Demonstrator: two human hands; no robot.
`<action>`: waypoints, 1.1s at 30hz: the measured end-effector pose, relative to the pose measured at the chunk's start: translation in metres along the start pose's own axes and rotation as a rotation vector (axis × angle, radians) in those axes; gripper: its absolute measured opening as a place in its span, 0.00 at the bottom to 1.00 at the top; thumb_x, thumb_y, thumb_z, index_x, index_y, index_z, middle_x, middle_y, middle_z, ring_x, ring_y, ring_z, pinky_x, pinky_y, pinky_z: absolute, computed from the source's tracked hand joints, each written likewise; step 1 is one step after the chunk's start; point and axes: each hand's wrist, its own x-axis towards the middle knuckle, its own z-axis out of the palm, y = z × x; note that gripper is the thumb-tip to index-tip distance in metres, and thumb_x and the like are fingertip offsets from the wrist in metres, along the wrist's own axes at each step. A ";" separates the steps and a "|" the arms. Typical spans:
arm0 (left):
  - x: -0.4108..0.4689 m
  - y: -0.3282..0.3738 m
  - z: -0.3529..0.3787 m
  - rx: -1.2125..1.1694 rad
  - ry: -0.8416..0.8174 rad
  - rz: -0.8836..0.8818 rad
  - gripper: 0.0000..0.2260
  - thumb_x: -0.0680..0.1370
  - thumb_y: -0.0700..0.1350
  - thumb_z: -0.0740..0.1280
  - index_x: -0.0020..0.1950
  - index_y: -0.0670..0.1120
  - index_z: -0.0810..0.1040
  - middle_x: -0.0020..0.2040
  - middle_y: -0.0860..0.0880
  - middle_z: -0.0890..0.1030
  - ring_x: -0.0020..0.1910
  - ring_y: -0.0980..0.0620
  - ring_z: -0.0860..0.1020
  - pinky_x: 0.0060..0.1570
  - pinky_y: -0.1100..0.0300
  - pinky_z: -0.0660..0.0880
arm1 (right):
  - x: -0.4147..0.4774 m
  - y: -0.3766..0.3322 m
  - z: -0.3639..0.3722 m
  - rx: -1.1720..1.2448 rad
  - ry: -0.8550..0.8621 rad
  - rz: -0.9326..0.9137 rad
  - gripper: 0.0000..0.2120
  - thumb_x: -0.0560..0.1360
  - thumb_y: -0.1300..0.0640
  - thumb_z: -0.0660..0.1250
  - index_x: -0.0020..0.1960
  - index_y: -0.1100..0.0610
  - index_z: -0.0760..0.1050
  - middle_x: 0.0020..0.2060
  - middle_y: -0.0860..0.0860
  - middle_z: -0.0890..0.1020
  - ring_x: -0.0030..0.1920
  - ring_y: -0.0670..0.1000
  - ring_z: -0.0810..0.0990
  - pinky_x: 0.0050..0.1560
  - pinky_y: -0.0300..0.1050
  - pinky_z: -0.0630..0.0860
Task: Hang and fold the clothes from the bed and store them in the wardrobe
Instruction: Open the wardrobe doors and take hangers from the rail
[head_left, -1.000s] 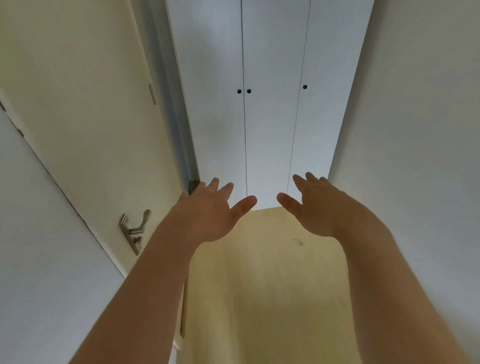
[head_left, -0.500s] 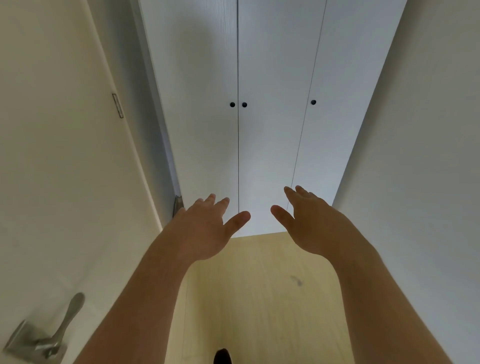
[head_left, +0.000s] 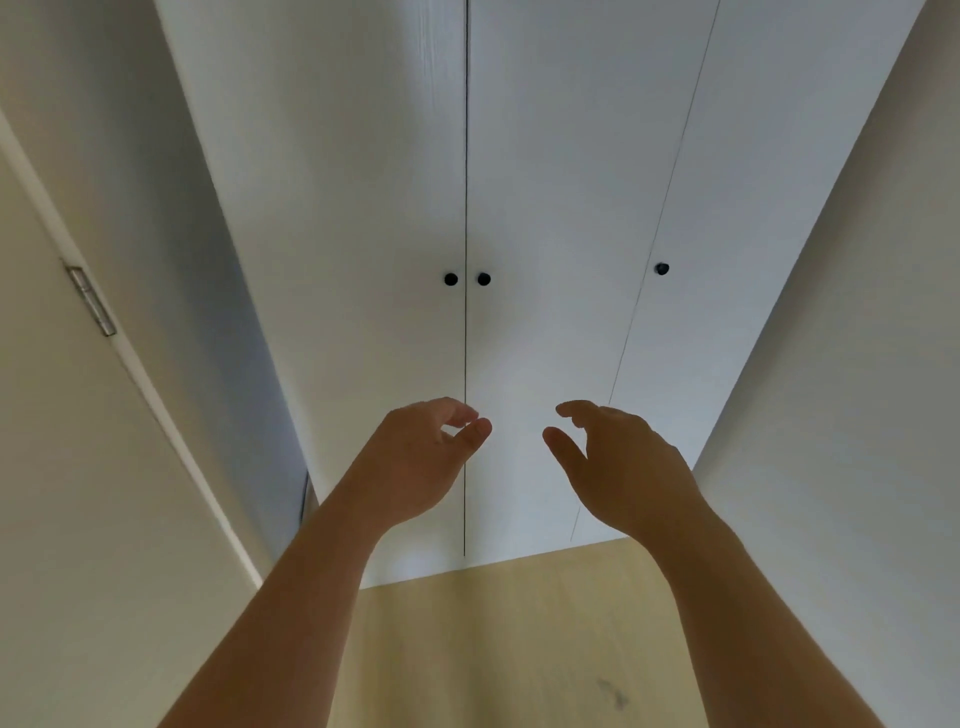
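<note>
At end of narrow passage: white wardrobe (head_left: 545, 156), three tall doors, all closed, fills the upper middle of the head view. Pale wood floor (head_left: 493, 649) below it. Cream room door (head_left: 52, 467) on the left and a plain wall (head_left: 857, 415) on the right.

No clothes or bed in frame, so where the garments lie cannot be told. Nothing is stored yet as far as this view shows.

Both forearms are raised toward the wardrobe. The left hand (head_left: 415, 457) is empty, with fingers loosely curled and the thumb tip close to the forefinger but a gap showing. The right hand (head_left: 623, 462) is also empty, with fingers bent and the thumb held well apart. Neither hand touches a door.

Three small black knobs: left knob (head_left: 451, 279) and middle knob (head_left: 483, 279) sit just either side of the vertical seam (head_left: 465, 208). The third knob (head_left: 661, 268) is alone on the right-hand door.

Key relation: the knobs lie above and beyond both hands. The left hand sits on the seam line, directly below the pair, so it is nearer to those two. The right hand is between the pair and the third knob. Judgement: the step is opening the doors, which calls for reaching up along the seam.

Metal hinge (head_left: 93, 304) shows on the room door.
</note>
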 end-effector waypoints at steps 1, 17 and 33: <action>0.020 -0.007 0.002 -0.020 0.018 0.004 0.21 0.79 0.65 0.61 0.64 0.55 0.79 0.56 0.63 0.80 0.49 0.69 0.78 0.49 0.70 0.71 | 0.022 0.003 0.006 0.011 0.010 0.001 0.20 0.82 0.37 0.54 0.71 0.42 0.69 0.62 0.42 0.79 0.61 0.49 0.79 0.55 0.48 0.74; 0.338 -0.068 0.018 -0.187 0.298 -0.256 0.16 0.80 0.55 0.66 0.67 0.56 0.73 0.51 0.60 0.80 0.42 0.59 0.83 0.49 0.53 0.81 | 0.366 0.041 0.056 0.172 -0.085 -0.204 0.15 0.82 0.38 0.55 0.62 0.42 0.74 0.52 0.43 0.81 0.50 0.48 0.80 0.51 0.49 0.78; 0.402 -0.092 0.036 -0.088 0.314 -0.298 0.16 0.75 0.46 0.69 0.60 0.59 0.72 0.56 0.62 0.77 0.45 0.52 0.83 0.48 0.57 0.78 | 0.428 0.030 0.083 0.234 -0.182 -0.241 0.17 0.82 0.38 0.56 0.64 0.43 0.73 0.53 0.44 0.81 0.52 0.49 0.80 0.55 0.51 0.78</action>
